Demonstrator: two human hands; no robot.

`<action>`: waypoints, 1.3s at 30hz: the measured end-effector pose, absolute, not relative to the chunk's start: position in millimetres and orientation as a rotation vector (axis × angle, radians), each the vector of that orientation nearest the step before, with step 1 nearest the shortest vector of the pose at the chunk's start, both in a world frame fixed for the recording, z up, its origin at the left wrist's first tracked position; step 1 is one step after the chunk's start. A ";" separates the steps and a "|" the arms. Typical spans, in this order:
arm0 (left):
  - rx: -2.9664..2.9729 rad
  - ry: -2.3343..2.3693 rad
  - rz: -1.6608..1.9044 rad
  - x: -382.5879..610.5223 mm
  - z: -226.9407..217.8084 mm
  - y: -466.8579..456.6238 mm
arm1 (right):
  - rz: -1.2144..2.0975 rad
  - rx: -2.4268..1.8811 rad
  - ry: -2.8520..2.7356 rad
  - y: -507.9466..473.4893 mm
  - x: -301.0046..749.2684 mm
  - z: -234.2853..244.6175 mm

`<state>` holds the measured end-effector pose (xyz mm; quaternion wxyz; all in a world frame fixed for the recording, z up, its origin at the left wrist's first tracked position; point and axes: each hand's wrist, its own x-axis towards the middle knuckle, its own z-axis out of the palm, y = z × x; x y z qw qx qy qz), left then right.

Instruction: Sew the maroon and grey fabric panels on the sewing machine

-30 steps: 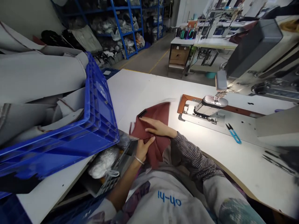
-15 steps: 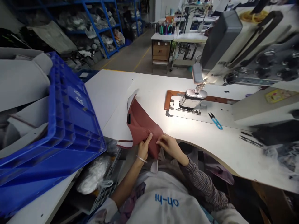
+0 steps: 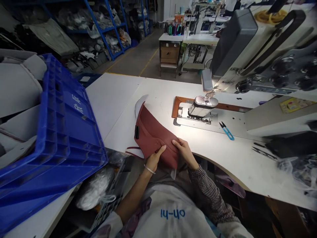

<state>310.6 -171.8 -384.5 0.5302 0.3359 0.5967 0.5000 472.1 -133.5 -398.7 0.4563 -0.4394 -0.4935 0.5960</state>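
Note:
A dark red fabric piece (image 3: 151, 134) with a white lining and a black tab lies at the near edge of the white sewing table (image 3: 119, 99). My left hand (image 3: 154, 159) grips its near edge, thumb on top. My right hand (image 3: 183, 151) pinches the same edge just to the right. Both hands are closed on the cloth, close together in front of my body.
A blue crate (image 3: 61, 132) full of grey material stands at the left. The sewing machine (image 3: 260, 59) and its lit presser foot (image 3: 203, 102) are at the right. Blue thread snips (image 3: 226, 130) lie beside the needle plate. Blue shelving stands at the back.
The red piece was flat under my right hand; both hands now hold its near edge. The piece has shifted slightly toward the machine and spread flatter.

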 end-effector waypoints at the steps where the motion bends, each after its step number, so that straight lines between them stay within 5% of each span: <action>1: 0.860 1.414 1.108 308.0 -379.0 -177.4 | 1.401 -1.128 -1.294 -128.9 476.8 -396.7; 7: 1.694 0.820 0.052 290.3 -287.1 -203.2 | 0.898 -1.359 -1.981 -90.1 529.4 -385.6; 10: 2.032 0.773 0.298 314.0 -250.4 -160.2 | 0.679 -1.428 -2.181 -74.1 545.9 -384.8; 13: 2.440 1.028 0.342 353.4 -264.2 -98.1 | 0.545 -1.527 -2.263 -68.6 553.0 -391.6; 18: 2.730 1.147 -0.238 373.4 -320.4 -51.7 | 0.428 -1.647 -2.044 -85.1 580.6 -407.4; 25: 2.955 0.989 -0.061 386.0 -324.7 -26.8 | 0.472 -1.807 -1.359 -139.3 632.4 -404.9; 32: 2.687 0.612 -0.628 424.0 -348.4 23.9 | 0.481 -1.491 -2.026 -119.4 606.0 -388.7; 39: 2.541 0.791 -0.674 384.3 -348.7 26.4 | 0.207 -1.406 -2.484 -103.2 571.1 -406.3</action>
